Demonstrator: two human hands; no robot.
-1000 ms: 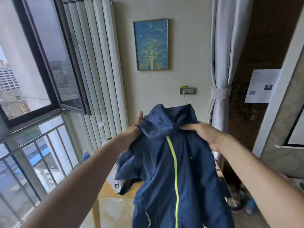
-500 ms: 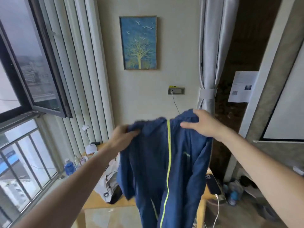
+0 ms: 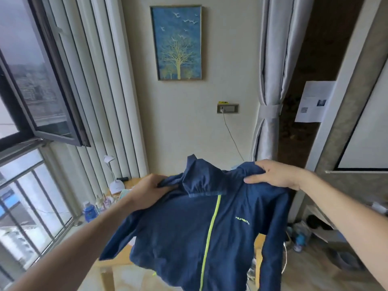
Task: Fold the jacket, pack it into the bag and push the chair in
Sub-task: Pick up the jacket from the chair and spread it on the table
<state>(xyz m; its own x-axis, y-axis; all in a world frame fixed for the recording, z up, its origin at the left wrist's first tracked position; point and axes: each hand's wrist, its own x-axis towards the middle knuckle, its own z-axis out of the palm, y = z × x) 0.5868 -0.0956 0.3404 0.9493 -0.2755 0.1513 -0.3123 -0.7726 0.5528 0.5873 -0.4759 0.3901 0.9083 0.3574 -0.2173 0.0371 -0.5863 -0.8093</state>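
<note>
I hold a dark blue hooded jacket [image 3: 184, 232] with a neon yellow zipper up in front of me, front side facing me and spread wide. My left hand [image 3: 147, 191] grips its left shoulder. My right hand [image 3: 275, 174] grips its right shoulder. The hood flops forward between my hands. The jacket hangs over a wooden table [image 3: 117, 259] and hides most of it. No bag or chair can be made out in this view.
A white desk lamp [image 3: 114, 179], small bottles [image 3: 100, 203] and a blue-capped bottle [image 3: 89, 211] stand at the table's far left by the window railing. A cable hangs from the wall socket [image 3: 227, 108]. Shoes and clutter [image 3: 302, 236] lie on the floor at right.
My hands have moved apart and lower, spreading the jacket wide by its shoulders. The view has tilted down, so more of the table's far edge shows.
</note>
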